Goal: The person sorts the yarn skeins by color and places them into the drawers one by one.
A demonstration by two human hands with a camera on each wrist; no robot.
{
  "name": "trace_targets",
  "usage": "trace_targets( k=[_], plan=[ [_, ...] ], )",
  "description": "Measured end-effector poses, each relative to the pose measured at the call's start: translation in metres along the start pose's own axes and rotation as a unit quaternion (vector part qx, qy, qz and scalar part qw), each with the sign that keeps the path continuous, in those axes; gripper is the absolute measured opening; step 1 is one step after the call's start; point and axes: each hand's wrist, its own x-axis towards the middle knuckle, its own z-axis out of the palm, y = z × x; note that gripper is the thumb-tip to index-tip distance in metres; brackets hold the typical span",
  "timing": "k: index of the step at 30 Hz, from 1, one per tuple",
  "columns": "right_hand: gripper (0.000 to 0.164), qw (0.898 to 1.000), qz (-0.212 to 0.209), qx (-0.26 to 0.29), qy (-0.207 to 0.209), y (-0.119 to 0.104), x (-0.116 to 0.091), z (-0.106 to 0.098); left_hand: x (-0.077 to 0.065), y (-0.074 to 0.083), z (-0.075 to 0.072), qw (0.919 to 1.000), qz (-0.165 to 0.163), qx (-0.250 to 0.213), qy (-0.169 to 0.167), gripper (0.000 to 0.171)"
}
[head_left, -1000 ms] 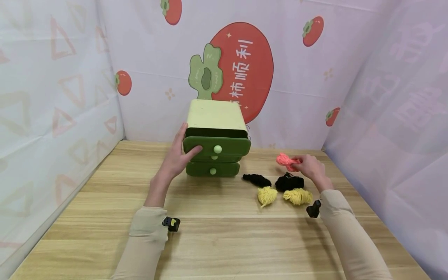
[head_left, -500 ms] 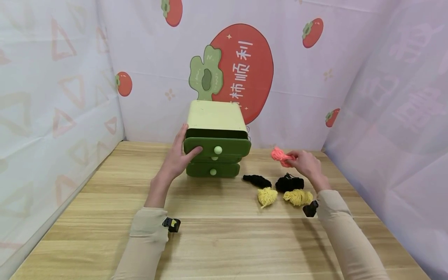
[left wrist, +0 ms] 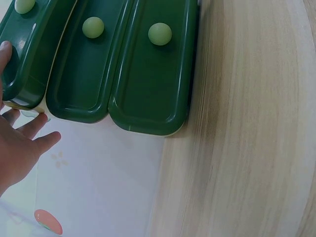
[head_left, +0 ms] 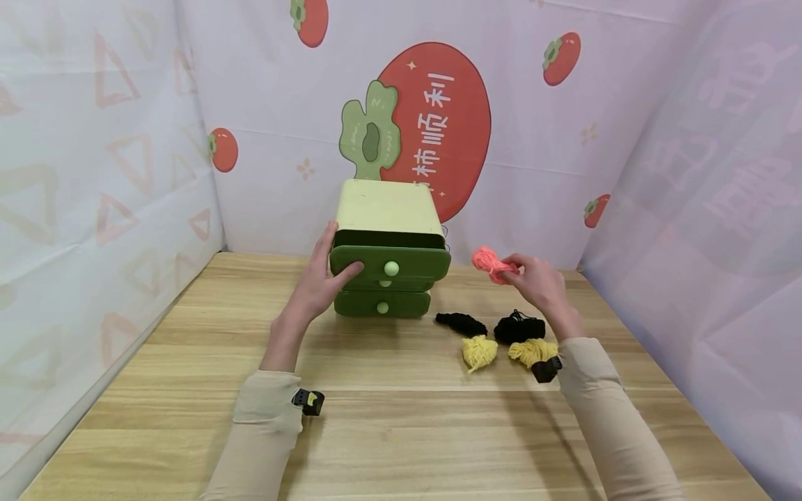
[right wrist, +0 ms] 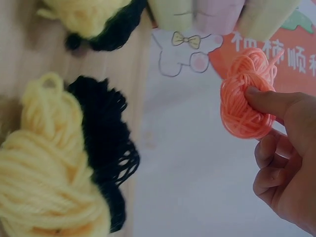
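My right hand [head_left: 540, 284] pinches a coral-pink skein of yarn [head_left: 490, 264] between thumb and fingers, raised above the table's back right part. The right wrist view shows the thumb lying across the skein's wound strands. At a small chest of drawers [head_left: 390, 207], cream on top with green fronts, my left hand [head_left: 313, 289] lies round the left front corner. Its thumb rests on the top drawer's front [head_left: 420, 264], and that drawer is pulled part way out. In the left wrist view, the other fingers [left wrist: 35, 129] extend, spread, along the chest's side.
Right of the chest, two black yarn skeins [head_left: 461, 323] and two yellow ones [head_left: 479, 353] lie close together on the wooden table [head_left: 401, 438]. A printed cloth backdrop [head_left: 276, 83] rises behind and on both sides. Lower drawers [left wrist: 150, 74] sit beneath the top one.
My right hand has carried the coral skein leftward and upward, closer to the chest. My left hand and the pulled-out drawer have stayed in place.
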Motion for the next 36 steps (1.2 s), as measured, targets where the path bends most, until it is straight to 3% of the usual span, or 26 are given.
trace_targets(
  k=[11,25,36],
  plan=[
    [0.019,0.994,-0.065,0.035,0.078,-0.042,0.001,-0.014,0.0,0.0,0.001,1.0,0.001,-0.007,0.001,0.095],
    [0.018,0.977,-0.121,0.078,0.155,-0.089,0.005,-0.025,0.002,0.0,0.0,0.9999,-0.004,-0.01,0.005,0.092],
    [0.018,0.967,-0.158,0.094,0.177,-0.115,0.009,-0.026,0.001,0.0,0.0,1.0,-0.002,0.004,0.004,0.092]
  ],
)
